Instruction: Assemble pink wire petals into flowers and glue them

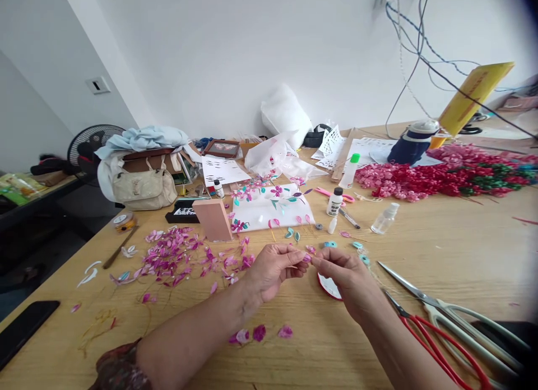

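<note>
Between my two hands is a small pink fabric petal (307, 258). My left hand (271, 269) pinches it between thumb and forefinger. From the other side, my right hand (347, 275) closes its thumb and fingertips on the petal's edge; a wire there is too fine to make out. Just behind the fingertips lies another pink petal (310, 249). A red-rimmed round dish (329, 287) sits partly hidden by my right hand. Below my wrists, several loose magenta petals (259, 333) rest on the wooden table (319, 356).
A heap of magenta petals (170, 258) spreads at left, beside a pinkish block (213, 219). Large scissors (437, 303) and red-handled scissors (432, 339) lie at right. Small bottles (335, 202) and a spray bottle (384, 218) stand behind my hands. A phone (27, 328) lies at the left edge.
</note>
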`<state>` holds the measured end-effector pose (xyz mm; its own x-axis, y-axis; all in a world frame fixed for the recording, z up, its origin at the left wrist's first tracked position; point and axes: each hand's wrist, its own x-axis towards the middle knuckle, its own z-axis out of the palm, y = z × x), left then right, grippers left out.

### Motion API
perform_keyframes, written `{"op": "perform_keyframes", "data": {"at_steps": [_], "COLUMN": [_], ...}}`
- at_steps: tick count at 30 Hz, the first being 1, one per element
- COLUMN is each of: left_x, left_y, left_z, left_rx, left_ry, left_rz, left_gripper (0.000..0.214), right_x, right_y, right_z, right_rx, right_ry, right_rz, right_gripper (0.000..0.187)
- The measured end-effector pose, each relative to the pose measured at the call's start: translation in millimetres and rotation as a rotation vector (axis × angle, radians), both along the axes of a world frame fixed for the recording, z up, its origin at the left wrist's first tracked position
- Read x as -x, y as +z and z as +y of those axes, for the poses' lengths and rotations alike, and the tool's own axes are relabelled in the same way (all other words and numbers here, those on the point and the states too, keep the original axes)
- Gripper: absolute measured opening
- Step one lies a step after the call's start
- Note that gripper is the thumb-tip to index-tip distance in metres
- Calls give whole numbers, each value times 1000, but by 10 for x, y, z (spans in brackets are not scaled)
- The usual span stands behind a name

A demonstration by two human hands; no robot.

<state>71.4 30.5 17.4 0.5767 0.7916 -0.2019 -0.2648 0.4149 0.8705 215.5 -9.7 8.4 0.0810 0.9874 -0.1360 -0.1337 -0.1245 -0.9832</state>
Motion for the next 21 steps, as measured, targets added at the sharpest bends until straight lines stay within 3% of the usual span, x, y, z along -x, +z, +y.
{"op": "perform_keyframes", "data": {"at_steps": [5, 21], "left_x": [38, 110], "left_y": [-13, -27], "left_z": [17, -26], "left_rx": [52, 41], "left_ry": [-7, 1], "left_rz": [-10, -19], "left_gripper": [25, 18], "right_x": [13, -7], "right_y": [-77, -97], "right_z": [17, 14], "right_rx": [-10, 26], "right_ry": [23, 108], "right_rz": [68, -58], "right_gripper": [28, 33]}}
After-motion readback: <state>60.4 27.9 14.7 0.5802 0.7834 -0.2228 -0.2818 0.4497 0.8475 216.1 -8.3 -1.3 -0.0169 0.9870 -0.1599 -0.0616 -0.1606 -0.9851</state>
